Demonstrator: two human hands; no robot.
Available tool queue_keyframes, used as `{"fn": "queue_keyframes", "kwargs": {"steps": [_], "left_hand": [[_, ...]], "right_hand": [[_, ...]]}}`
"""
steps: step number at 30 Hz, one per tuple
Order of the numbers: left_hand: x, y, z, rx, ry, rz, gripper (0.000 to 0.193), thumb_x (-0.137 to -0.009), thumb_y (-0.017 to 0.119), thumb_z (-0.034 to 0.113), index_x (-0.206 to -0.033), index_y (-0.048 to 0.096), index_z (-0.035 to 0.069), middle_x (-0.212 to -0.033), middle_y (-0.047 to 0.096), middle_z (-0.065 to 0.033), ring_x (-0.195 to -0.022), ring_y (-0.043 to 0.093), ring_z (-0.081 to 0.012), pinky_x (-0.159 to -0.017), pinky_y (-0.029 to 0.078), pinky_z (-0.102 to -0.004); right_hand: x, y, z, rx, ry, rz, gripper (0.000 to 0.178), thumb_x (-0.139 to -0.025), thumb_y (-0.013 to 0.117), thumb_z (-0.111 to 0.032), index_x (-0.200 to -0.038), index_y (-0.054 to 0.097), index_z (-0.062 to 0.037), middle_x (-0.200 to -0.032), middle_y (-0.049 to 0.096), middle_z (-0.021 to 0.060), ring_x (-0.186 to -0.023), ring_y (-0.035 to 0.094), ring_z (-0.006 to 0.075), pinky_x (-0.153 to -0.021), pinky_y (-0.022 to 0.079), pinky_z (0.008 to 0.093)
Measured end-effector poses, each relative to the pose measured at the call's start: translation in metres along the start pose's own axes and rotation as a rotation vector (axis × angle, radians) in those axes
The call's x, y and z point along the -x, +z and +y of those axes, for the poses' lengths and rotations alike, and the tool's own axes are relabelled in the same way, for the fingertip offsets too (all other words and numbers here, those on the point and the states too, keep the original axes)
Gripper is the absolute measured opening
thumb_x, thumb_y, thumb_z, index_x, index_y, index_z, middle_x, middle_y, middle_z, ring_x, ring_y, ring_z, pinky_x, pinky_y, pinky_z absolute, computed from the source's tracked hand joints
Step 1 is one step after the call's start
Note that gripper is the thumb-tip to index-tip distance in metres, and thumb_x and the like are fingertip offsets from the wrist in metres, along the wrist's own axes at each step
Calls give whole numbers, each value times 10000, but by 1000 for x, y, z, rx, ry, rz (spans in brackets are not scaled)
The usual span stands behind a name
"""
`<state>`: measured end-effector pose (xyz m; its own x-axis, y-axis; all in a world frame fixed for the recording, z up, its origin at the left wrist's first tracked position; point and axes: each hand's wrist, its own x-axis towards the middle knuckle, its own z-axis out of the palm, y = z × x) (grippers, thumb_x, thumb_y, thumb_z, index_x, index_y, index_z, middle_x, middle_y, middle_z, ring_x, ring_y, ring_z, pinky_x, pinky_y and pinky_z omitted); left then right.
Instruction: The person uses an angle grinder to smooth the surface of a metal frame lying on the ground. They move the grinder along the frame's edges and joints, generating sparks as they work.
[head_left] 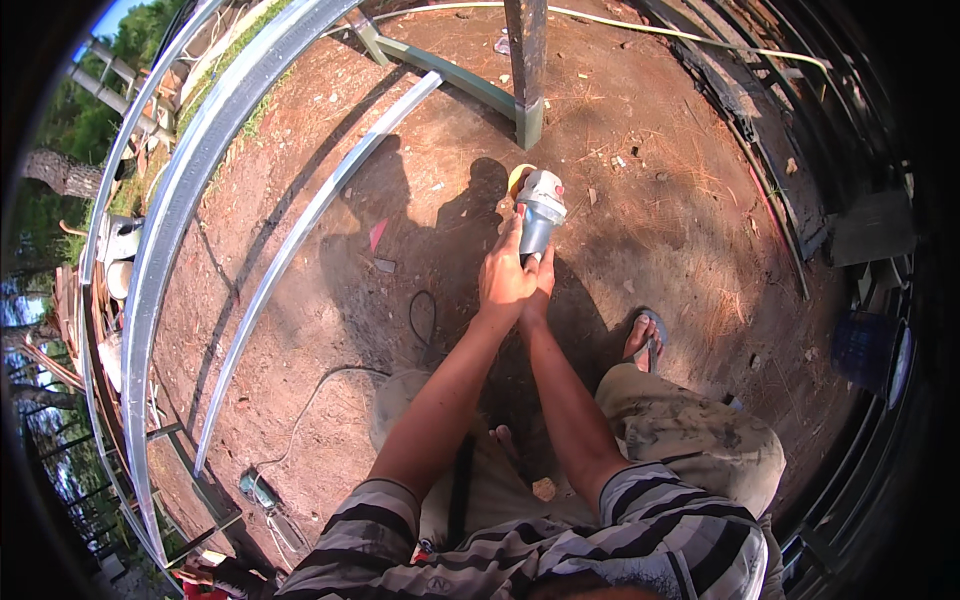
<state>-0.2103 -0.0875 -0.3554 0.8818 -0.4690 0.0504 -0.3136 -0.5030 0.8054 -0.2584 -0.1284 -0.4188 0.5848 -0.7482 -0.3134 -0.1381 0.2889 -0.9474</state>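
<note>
An angle grinder [543, 205] with a grey metal head and a blue-grey body is held out in front of me, above the dirt ground. A yellowish disc [518, 180] shows at the left of its head. My left hand [506, 275] is wrapped round the body from the left side. Against it, my right hand [541, 283] closes on the rear of the body, its fingers partly hidden. A dark cord [424, 318] loops on the ground left of my forearms.
Long metal bars [290, 255] curve along the left. Ahead stands a metal frame leg [527, 90] with a crossbar. A green power tool [258, 489] lies at the lower left, near another person's dark sleeve [240, 577]. Dark bars and a blue container [868, 350] are at the right.
</note>
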Motion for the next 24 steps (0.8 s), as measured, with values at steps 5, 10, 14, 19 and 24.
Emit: {"fn": "queue_keyframes", "kwargs": {"steps": [5, 10, 14, 19, 24], "left_hand": [[3, -6, -3, 17, -64, 36, 767, -858, 725, 81, -1572, 459, -6, -1530, 556, -253, -1366, 585, -423, -1138, 492, -451], [3, -15, -15, 77, -32, 189, 762, -849, 739, 86, -1560, 479, -6, -1455, 594, -302, -1323, 617, -429, -1107, 513, -457], [-9, -23, 3, 183, -227, 241, 786, -844, 763, 102, -1562, 468, -19, -1271, 692, -328, -1183, 689, -469, -1010, 557, -486], [-30, -15, -1, 385, -395, 367, 751, -868, 804, 178, -1503, 476, -53, -1176, 719, -337, -1102, 719, -474, -959, 566, -490], [-42, 1, -10, 679, -577, 491, 638, -878, 862, 276, -1291, 544, -93, -1230, 710, -266, -1130, 714, -384, -971, 548, -449]], "right_hand": [[-5, 2, 16, -78, -2, -74, 251, -1076, 523, -145, -1311, 546, -57, -1050, 732, 144, -943, 700, 227, -820, 556, 423], [-4, 15, -7, 308, -35, -109, 343, -1048, 573, -230, -1334, 516, -50, -1008, 749, 215, -940, 748, 377, -802, 566, 495], [-22, 14, -48, 675, -127, -239, 434, -1022, 593, -301, -1347, 493, -30, -996, 745, 295, -974, 724, 509, -798, 554, 576], [-29, 16, -106, 996, -368, -409, 494, -1011, 542, -313, -1391, 523, 3, -992, 726, 365, -1002, 708, 549, -852, 548, 619], [-36, 8, -124, 1320, -583, -535, 665, -891, 632, -241, -1447, 485, 92, -1024, 725, 365, -994, 716, 533, -875, 566, 597]]}}
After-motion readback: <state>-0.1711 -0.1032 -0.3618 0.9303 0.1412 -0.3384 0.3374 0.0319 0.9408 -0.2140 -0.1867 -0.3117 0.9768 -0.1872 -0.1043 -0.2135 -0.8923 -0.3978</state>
